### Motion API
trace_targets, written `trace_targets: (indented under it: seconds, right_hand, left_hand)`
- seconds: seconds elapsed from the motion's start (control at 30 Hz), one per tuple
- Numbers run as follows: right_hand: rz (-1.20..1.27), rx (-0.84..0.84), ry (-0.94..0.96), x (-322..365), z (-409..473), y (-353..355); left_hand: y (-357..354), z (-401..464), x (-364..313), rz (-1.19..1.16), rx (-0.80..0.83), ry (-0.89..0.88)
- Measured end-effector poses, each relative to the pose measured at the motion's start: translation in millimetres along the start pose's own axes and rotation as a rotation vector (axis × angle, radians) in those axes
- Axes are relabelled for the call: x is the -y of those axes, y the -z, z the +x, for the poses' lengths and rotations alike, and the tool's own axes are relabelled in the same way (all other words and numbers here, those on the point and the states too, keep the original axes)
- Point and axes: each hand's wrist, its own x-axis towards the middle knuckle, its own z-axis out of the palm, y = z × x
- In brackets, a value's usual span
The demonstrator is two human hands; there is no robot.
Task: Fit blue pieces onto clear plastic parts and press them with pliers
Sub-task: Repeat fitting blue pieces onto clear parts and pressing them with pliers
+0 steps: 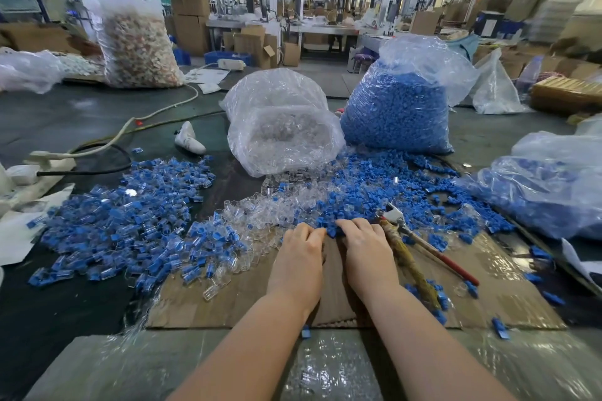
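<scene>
Two bare hands are down at the near edge of the spill, side by side on a flat sheet of brown corrugated cardboard [508,273]. Left hand [301,246] has its fingers curled over at the rim of the clear plastic parts [257,215], glassy little shells in a loose drift; whether it pinches one I cannot tell. Right hand [365,244] is knuckles-up, fingertips bent into the loose blue pieces [361,185], small matte chunks, and what they grasp is hidden. Just beside that hand lie the pliers [407,238], untouched, metal head, one handle wrapped in frayed yellowish tape, the other red. Off to the left, a wide heap of fitted parts [130,218], blue showing through clear. Behind, a crinkly bag of clear shells [280,130] sags open next to a bulging bag of blue pieces [397,107].
</scene>
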Motion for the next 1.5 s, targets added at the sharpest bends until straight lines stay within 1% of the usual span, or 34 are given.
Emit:
trace_targets:
  seconds: [0.13,0.5,0.63,0.7,0.9,1.07,1.23,1.37,1.5]
  right_hand:
    - [0.035,-0.062,0.019,-1,-5,-2]
    - [0.126,-0.158,0.021,5,-27,2]
    - [0.172,-0.316,-0.016,8,-31,5]
    - [0.227,-0.345,0.001,7,-34,5]
    - [0.381,-0.317,-0.037,6,-36,5]
    - [0.396,-0.303,-0.034,8,-39,6]
    - [0.444,-0.334,-0.036,7,-41,9]
    - [0.474,-0.351,-0.035,7,-41,9]
    - [0.487,-0.324,-0.008,7,-42,9]
  left_hand:
    - [4,2,-1,-0.019,-0.009,0.013]
    - [9,-17,-12,-0.254,-0.172,0.083]
    - [9,-19,-12,-0.255,-0.186,0.053]
    - [9,-20,-11,-0.271,-0.195,0.053]
    - [8,-24,-11,-0.354,-0.202,0.096]
    - [6,-24,-11,-0.37,-0.173,0.094]
    - [6,-23,-10,-0.408,-0.16,0.084]
    - [8,-21,-7,-0.516,-0.125,0.172]
    - [10,-18,-5,-0.609,-0.111,0.247]
